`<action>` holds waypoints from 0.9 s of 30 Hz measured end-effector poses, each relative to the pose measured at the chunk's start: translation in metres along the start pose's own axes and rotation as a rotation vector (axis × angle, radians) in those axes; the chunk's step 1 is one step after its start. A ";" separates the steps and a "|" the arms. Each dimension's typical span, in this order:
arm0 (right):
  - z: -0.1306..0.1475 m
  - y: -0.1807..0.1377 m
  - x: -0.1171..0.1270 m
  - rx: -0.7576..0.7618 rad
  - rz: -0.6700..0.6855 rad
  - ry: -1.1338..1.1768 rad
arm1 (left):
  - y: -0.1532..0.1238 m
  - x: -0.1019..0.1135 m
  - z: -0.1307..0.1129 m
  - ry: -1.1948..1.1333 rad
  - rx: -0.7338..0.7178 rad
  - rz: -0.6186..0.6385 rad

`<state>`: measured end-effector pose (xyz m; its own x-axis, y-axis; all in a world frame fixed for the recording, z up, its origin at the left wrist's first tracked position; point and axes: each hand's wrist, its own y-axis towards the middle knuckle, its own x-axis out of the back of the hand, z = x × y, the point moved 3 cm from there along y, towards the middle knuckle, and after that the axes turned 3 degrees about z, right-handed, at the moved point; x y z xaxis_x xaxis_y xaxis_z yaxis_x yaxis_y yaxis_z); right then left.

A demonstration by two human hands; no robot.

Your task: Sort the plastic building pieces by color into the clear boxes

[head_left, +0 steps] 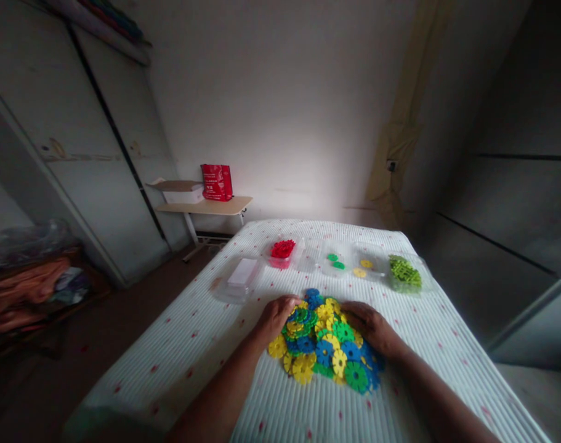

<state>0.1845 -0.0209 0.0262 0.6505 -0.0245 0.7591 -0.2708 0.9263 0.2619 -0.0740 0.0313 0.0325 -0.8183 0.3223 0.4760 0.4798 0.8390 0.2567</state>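
Plastic discs (327, 344), heaped in yellow, blue and green, on the near half of a ribbed white cloth (201, 344) with red spots. Cloth is large and soft-looking; likely to ruck if pushed hard, so best to press lightly and let the pieces slide. Heap next in size: loose, discs overlapping at all angles, highest near the middle, thinning to single pieces at the near edge. Low, even pressure from both sides should suit it; force from one side alone would probably spill the other. Beyond it, clear tubs (376, 252) stand well apart from the heap, with red pieces (282, 249), two green discs, two yellow discs and lime-green pieces in them; elbow room looks ample. Left hand (279, 315) rests at the heap's left flank, fingers curled; right hand (372, 326) lies along the far right flank, fingers bent over the edge. Cannot tell whether either grips a disc. Smallest detail: rim notches, apt to snag; lift from the top, one disc at a time.
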 end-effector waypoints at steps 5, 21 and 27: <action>-0.003 -0.001 -0.001 0.011 -0.001 -0.008 | 0.001 0.002 0.004 -0.026 0.004 -0.026; -0.001 -0.001 -0.001 -0.007 -0.005 0.002 | 0.004 0.001 0.012 0.033 -0.077 0.054; -0.003 0.000 -0.002 0.004 -0.008 -0.006 | 0.006 -0.001 0.011 0.033 -0.040 0.081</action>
<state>0.1857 -0.0198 0.0229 0.6482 -0.0347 0.7607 -0.2681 0.9246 0.2707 -0.0744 0.0409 0.0241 -0.7657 0.3732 0.5239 0.5569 0.7921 0.2498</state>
